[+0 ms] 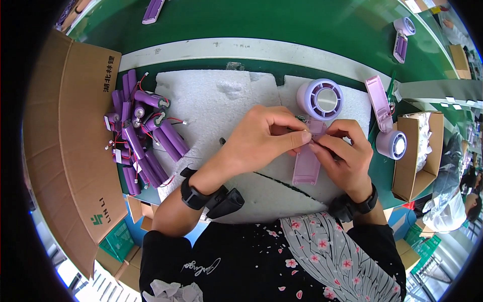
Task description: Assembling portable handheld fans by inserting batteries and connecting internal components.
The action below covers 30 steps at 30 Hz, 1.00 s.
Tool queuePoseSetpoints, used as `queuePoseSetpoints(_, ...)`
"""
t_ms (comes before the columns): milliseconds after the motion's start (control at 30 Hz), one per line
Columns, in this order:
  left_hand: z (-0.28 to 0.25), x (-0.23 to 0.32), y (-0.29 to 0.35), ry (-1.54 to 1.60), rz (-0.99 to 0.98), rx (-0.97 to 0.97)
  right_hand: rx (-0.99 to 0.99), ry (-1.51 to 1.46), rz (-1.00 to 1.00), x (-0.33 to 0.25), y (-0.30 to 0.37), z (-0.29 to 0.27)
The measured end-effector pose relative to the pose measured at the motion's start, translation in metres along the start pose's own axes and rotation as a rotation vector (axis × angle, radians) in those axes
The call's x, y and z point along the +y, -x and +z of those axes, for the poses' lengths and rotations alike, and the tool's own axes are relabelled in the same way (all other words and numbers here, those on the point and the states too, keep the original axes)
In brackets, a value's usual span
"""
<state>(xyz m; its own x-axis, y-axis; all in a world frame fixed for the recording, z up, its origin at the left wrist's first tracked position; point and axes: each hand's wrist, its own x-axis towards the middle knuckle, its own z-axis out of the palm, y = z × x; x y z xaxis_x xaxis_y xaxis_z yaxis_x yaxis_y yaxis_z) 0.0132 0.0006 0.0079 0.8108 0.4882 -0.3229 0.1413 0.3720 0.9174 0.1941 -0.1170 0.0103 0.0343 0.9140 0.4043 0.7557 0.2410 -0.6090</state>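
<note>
Over the open pink handle shell (306, 168) of a small handheld fan, both my hands work close together. My left hand (266, 137) is closed in a pinch, thumb and index finger meeting above the shell. My right hand (347, 153) pinches from the other side, its fingertips almost touching the left thumb. What the fingertips hold is too small and hidden to name. The round lilac fan head (320, 99) lies just beyond my hands, at the shell's far end. A bit of green circuit board (301, 119) shows beside my left fingers.
White foam sheets (201, 100) lie under the work. Purple battery packs (171, 138) with wires are heaped at left by a cardboard box (88, 136). Another open fan (391, 145) and a small carton (408, 161) stand at right. Across the back runs a pale rail (221, 48).
</note>
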Motion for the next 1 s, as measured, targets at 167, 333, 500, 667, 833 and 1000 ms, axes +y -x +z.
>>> queuePoseSetpoints(167,-0.004,-0.002,-0.001,0.014,0.024,-0.023,-0.110,-0.104,0.176,-0.001,0.001,-0.004)
queuePoseSetpoints(333,-0.005,-0.002,-0.001,-0.030,0.057,-0.032,-0.049,-0.205,0.245,0.004,0.001,0.001)
queuePoseSetpoints(500,-0.009,0.002,-0.001,-0.095,0.072,-0.079,0.001,-0.274,0.212,0.007,0.004,0.005)
queuePoseSetpoints(667,-0.013,-0.001,-0.003,-0.055,0.059,-0.131,-0.063,-0.090,0.097,0.000,0.001,-0.007)
queuePoseSetpoints(833,-0.013,0.011,-0.001,-0.067,-0.112,-0.119,-0.051,0.007,-0.003,0.001,0.000,-0.006)
queuePoseSetpoints(1000,-0.013,0.006,-0.001,0.002,-0.037,-0.065,-0.042,0.067,-0.063,0.000,-0.001,-0.006)
